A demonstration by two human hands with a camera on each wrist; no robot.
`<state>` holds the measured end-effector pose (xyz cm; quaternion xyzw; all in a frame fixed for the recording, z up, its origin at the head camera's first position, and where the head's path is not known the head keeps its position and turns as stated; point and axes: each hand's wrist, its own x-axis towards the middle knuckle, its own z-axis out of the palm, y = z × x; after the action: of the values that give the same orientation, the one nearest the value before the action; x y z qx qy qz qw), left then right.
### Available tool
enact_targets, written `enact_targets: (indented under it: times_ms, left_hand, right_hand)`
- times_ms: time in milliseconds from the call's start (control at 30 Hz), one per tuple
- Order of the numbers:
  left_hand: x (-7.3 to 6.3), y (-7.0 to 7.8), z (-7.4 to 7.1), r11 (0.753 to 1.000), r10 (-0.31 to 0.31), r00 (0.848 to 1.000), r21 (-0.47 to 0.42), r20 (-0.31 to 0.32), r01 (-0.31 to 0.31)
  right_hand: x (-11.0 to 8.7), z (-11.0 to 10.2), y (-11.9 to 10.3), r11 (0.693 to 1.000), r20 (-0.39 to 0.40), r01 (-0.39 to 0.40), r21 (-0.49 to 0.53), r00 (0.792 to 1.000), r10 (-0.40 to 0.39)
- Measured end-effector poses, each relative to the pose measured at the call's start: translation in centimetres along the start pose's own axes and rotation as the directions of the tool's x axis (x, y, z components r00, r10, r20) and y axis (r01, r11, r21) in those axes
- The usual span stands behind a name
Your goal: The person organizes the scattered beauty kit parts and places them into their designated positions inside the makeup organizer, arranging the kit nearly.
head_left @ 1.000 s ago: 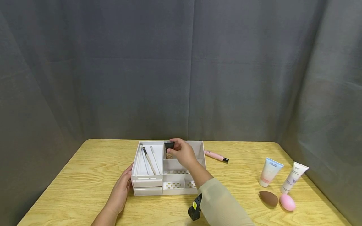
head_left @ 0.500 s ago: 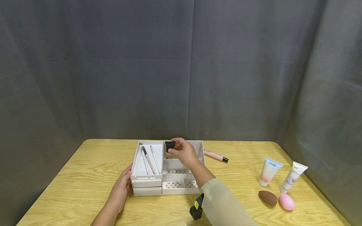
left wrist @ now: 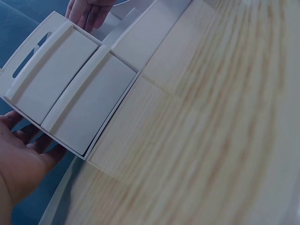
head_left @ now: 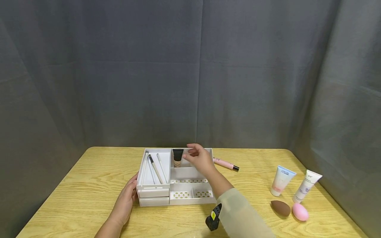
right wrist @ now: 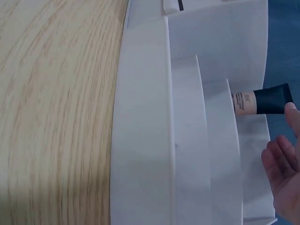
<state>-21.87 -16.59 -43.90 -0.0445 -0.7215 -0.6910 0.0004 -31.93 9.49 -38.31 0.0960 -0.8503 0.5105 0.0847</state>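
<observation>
A white cosmetics organizer stands on the table, with open compartments on the right and two small drawers at the front left. My left hand rests along its left side; in the left wrist view the fingers lie against that wall. In the back compartment a beige tube with a black end stands upright. Just right of the tube is my right hand, thumb and fingers spread apart around nothing. In the right wrist view its thumb tip is at the tube's black end.
Several makeup brushes lie in the organizer's left tray. Behind its right side lies a pink tube with a black cap. Farther right stand a blue-pink tube and a white tube, with a brown sponge and a pink sponge before them.
My right hand has let go of the beige tube and drawn slightly right, leaving the tube standing in the back compartment. The left hand stays on the organizer's side.
</observation>
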Motion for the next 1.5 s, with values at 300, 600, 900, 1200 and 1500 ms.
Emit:
enact_targets:
  times_ms: [300, 600, 900, 1200, 1500]
  left_hand:
    - [0.1, 0.0, -0.1, 1.000, -0.015, 1.000, 0.013, 0.005, 0.015]
    - [0.1, -0.1, -0.2, 1.000, -0.012, 1.000, 0.014, 0.011, 0.012]
    - [0.0, 0.0, -0.2, 1.000, -0.012, 1.000, 0.015, 0.009, 0.011]
    - [-0.1, 0.0, -0.3, 1.000, -0.005, 1.000, 0.018, 0.004, 0.005]
    - [-0.1, -0.2, -0.3, 1.000, 0.004, 1.000, 0.012, -0.007, -0.004]
  right_hand:
    - [0.0, -1.9, 0.5, 1.000, -0.052, -0.010, 0.007, 0.999, 0.011]
    - [-0.3, -4.1, 1.2, 1.000, -0.057, -0.027, 0.006, 0.998, 0.028]
    - [-0.3, -6.3, 2.5, 0.997, -0.076, -0.073, 0.016, 0.994, 0.074]
    - [-0.4, -8.1, 4.2, 0.994, -0.124, -0.102, -0.044, 0.988, 0.096]
    - [-0.8, -9.2, 6.1, 0.988, -0.147, -0.136, -0.076, 0.981, 0.124]
